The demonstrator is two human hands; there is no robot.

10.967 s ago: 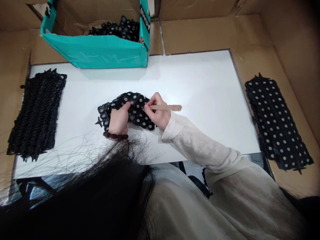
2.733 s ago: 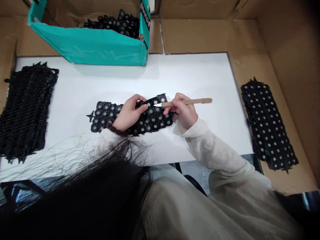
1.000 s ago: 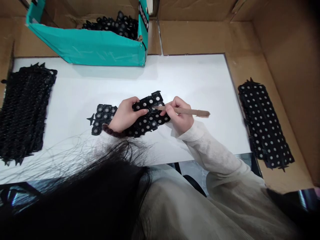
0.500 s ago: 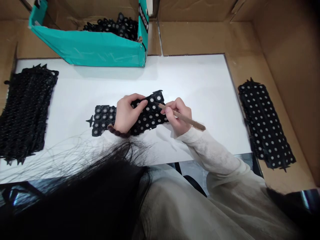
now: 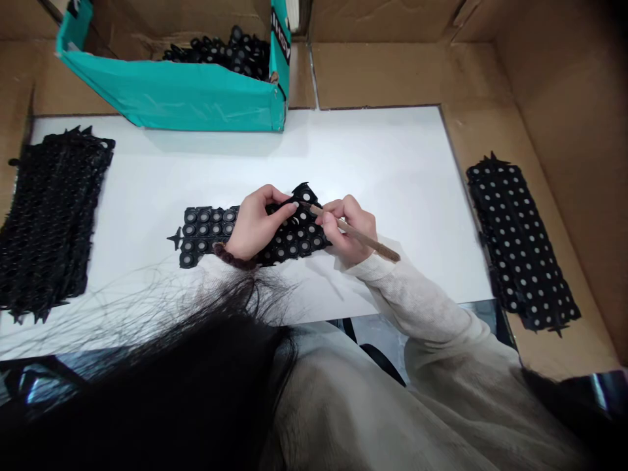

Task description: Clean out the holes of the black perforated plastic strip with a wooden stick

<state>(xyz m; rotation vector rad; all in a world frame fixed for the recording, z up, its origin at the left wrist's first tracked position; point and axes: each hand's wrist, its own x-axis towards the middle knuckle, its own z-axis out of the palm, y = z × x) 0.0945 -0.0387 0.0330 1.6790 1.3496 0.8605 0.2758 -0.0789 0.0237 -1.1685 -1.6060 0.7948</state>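
Note:
A black sheet of round cells with pale centres (image 5: 203, 230) lies across the white board in front of me. My left hand (image 5: 258, 226) rests over its middle, thumb and fingers closed on the sheet near its upper edge. Just right of the fingertips, a corner of the sheet sticks up. My right hand (image 5: 350, 229) grips a thin brown stick-like tool (image 5: 375, 246), its thick end pointing back toward my sleeve. The tool's tip meets the sheet close to my left thumb; the exact contact is too small to make out.
A teal box (image 5: 196, 95) holding loose black round pieces stands at the back left. At far left is a pile of black perforated sheets (image 5: 53, 219). A stack of black sheets with pale dots (image 5: 523, 245) lies at right on cardboard (image 5: 554, 196). Dark hair hangs in front.
My left hand has shifted slightly right along the sheet, toward the tool tip. The sheet's upper right part has bent and its corner has moved left. The right hand is almost unmoved.

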